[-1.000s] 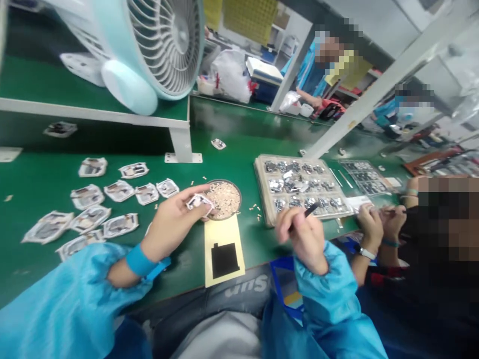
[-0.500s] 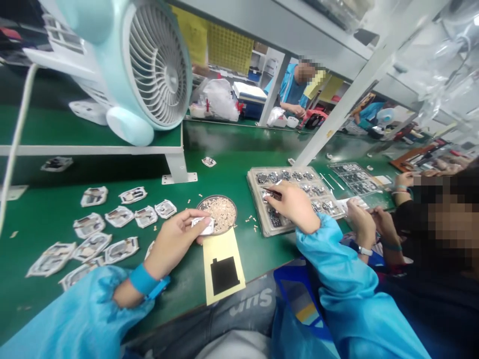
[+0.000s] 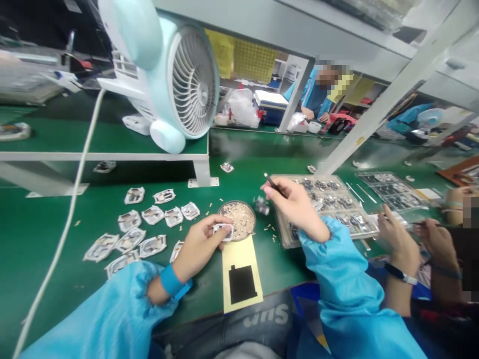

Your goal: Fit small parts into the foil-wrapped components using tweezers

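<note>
My left hand (image 3: 204,242) pinches a small white casing (image 3: 223,232) beside a round dish (image 3: 243,219) of tiny beige pieces. My right hand (image 3: 294,202) grips dark tweezers (image 3: 274,185) between thumb and fingers, over the left edge of a compartmented tray (image 3: 286,234) of small dark and silver parts. A blurred small dark part (image 3: 261,205) shows just below my right fingertips; whether it is held is not clear. A yellow sheet (image 3: 226,294) with a black shape lies below the dish. Several white casings (image 3: 129,240) lie to the left.
A pale blue fan (image 3: 168,80) stands on a raised shelf (image 3: 157,156), its white cable hanging at left. A slanted metal post (image 3: 368,117) rises behind the tray. At right, another person's hands (image 3: 402,244) work near a second parts tray (image 3: 389,187). Another person stands across the bench.
My right hand has lifted from the tray toward its left edge, and a blurred part now shows below it. My left hand still holds the casing. The whole view has shifted, with things appearing further right.
</note>
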Tool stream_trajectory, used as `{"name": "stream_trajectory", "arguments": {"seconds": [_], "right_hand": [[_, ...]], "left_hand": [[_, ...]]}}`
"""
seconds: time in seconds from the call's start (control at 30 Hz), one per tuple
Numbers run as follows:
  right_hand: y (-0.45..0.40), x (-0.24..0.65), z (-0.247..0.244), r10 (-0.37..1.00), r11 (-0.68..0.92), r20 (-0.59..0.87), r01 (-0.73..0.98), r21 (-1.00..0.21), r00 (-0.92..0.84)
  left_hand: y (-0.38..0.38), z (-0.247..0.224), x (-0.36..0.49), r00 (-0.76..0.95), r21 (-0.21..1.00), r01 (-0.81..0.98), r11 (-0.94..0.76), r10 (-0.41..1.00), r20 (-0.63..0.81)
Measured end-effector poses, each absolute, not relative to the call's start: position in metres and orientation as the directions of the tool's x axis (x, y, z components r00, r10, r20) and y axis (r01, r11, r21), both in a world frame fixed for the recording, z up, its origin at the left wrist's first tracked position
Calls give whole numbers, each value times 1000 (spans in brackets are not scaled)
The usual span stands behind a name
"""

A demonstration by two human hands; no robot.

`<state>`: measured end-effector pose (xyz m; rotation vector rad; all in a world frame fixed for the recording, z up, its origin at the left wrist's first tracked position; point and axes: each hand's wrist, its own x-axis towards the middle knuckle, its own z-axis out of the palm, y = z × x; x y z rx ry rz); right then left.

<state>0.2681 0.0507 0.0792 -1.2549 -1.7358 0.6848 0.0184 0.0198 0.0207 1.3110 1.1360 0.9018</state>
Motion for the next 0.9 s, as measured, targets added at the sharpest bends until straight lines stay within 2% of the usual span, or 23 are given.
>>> {"name": "stream_trajectory", "arguments": {"seconds": [0.07, 0.27, 0.43, 0.6, 0.7, 0.8, 0.9], "right_hand": [[45, 252, 73, 937, 348, 305, 490, -799, -168], [38, 238, 46, 915, 403, 289, 685, -607, -283], [32, 234, 39, 882, 469, 257, 684, -558, -395], [27, 233, 36, 863, 491, 167, 714, -500, -476], [29, 236, 37, 876, 468, 199, 678, -566, -439], [32, 238, 38, 930, 364, 238, 599, -714, -281], [33, 239, 39, 956, 281, 204, 459, -843, -211]], "left_hand": [[19, 20, 19, 257, 991, 96, 95, 959, -117], [19, 25, 18, 238, 991, 70, 116, 963, -130], [29, 27, 9, 149, 997, 32, 67, 986, -71], [31, 22, 8, 136, 995, 16, 94, 986, -95], [29, 19, 10, 166, 996, 35, 86, 982, -91], [28, 17, 11, 194, 996, 45, 77, 977, -85], [27, 17, 11, 231, 992, 76, 102, 966, -117]]}}
